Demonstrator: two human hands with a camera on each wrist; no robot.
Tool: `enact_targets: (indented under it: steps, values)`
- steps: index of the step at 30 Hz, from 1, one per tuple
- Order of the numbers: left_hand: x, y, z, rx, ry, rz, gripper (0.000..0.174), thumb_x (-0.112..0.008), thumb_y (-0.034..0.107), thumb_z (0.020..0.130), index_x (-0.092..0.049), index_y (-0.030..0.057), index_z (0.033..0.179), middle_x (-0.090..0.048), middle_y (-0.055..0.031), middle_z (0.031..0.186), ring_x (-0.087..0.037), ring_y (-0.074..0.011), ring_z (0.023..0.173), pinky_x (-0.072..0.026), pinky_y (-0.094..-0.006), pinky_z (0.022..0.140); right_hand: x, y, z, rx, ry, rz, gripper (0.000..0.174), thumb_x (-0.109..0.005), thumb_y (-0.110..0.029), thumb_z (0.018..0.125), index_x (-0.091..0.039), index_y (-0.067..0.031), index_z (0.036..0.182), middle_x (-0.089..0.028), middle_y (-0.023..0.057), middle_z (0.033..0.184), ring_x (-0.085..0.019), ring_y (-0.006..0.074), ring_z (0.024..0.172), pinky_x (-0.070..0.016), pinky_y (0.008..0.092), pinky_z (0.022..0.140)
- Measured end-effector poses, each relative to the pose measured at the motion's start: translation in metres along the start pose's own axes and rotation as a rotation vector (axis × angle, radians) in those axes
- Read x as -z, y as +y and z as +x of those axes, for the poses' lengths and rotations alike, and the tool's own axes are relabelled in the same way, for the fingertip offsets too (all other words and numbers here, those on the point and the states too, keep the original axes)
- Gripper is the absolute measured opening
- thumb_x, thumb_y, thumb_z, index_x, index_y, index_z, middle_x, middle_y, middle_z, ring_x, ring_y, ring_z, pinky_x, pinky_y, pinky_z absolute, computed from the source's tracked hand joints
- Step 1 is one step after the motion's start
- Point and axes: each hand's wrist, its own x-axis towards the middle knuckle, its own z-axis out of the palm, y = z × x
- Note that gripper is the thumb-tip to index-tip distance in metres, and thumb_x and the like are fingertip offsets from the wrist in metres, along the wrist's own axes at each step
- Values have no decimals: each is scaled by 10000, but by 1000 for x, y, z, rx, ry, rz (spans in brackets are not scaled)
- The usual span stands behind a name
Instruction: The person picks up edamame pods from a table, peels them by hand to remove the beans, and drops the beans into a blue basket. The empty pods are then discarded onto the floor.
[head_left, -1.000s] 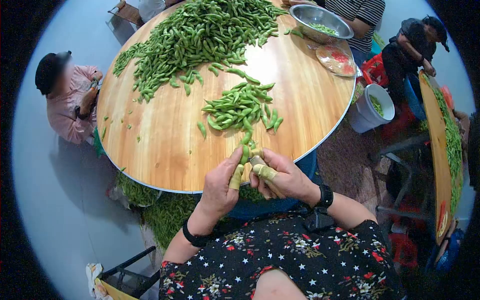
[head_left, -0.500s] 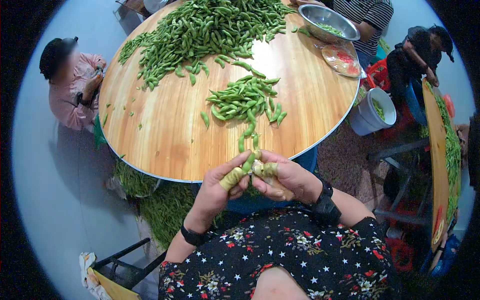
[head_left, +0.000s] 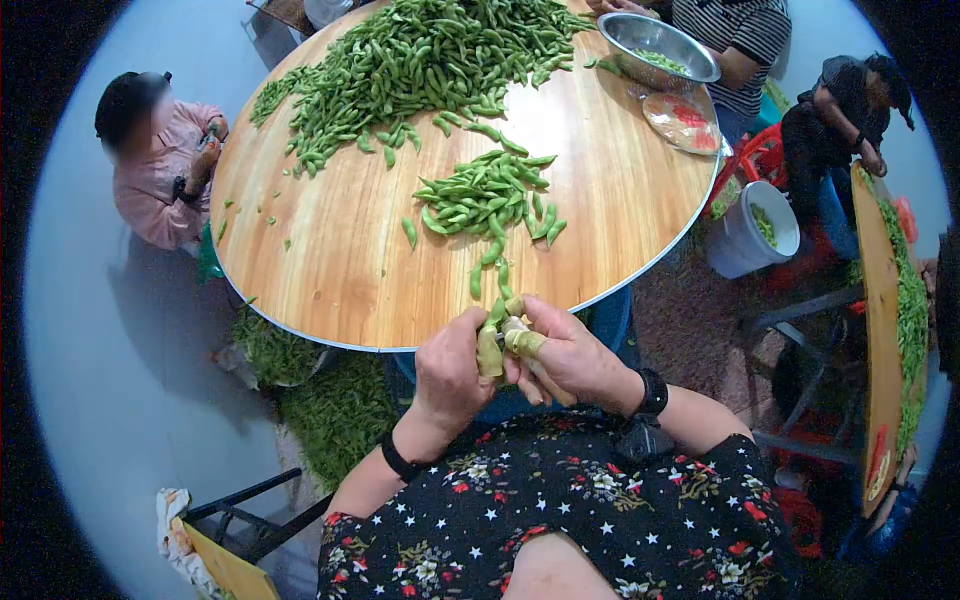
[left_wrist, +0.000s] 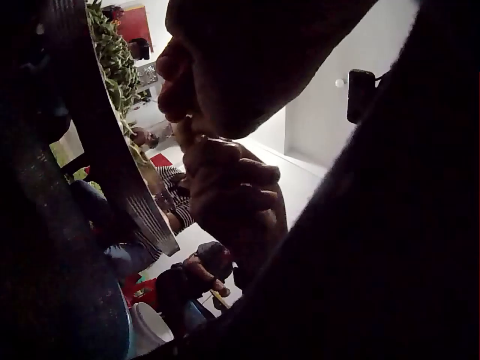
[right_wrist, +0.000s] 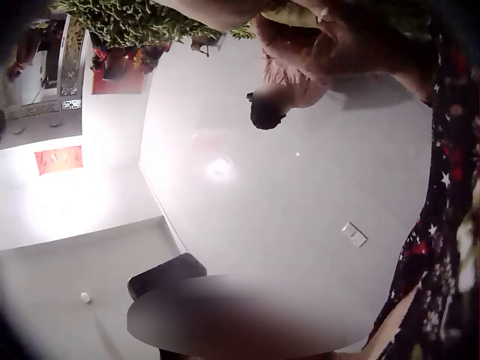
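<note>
In the head view, my left hand pinches a green edamame pod between its thumb and fingers, just off the table's near edge. Yellow-green wrapping covers the left thumb. Close against it, my right hand has its wrapped thumb and forefinger pinched at the same pod, other fingers curled under. What lies deeper between the fingertips is hidden. Loose pods trail from a small heap of pods toward the hands. In the left wrist view both hands are dark silhouettes, meeting at the fingertips.
A large heap of pods covers the far part of the round wooden table. At the far right stand a steel bowl and a plastic-wrapped packet. A white bucket is beside the table. People sit left and right.
Half a second ago the pod lay slanted between both thumbs; now the left hand has turned, its thumb more upright and covering much of the pod. The head view has shifted slightly.
</note>
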Motion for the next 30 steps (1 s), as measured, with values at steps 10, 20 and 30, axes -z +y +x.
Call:
enact_targets:
  steps: [10, 20, 30]
  values:
    - [2, 5, -1, 267, -152, -197, 192, -507, -14, 835, -547, 2, 1022, -592, -211, 809, -602, -395, 738, -494, -411, 656, 24, 6, -4, 409, 219, -830, 293, -647, -214, 865, -534, -27, 1060, -538, 70, 681, -498, 132, 535, -415, 278, 503]
    - [5, 22, -5, 134, -233, -245, 270, -565, -50, 772, -529, -18, 1038, -594, -215, 895, -612, -379, 826, -502, -405, 706, 21, 16, 8, 688, 212, -1004, 216, -652, -62, 740, -451, 4, 786, -488, 205, 713, -498, 385, 642, -412, 395, 556]
    - [-16, 13, -22, 379, -325, -224, 178, -486, -52, 762, -516, 5, 929, -572, -235, 833, -570, -441, 806, -465, -460, 666, 14, 12, -7, 477, 54, -992, 133, -606, -64, 771, -514, 9, 832, -534, 220, 706, -559, 405, 684, -438, 431, 585]
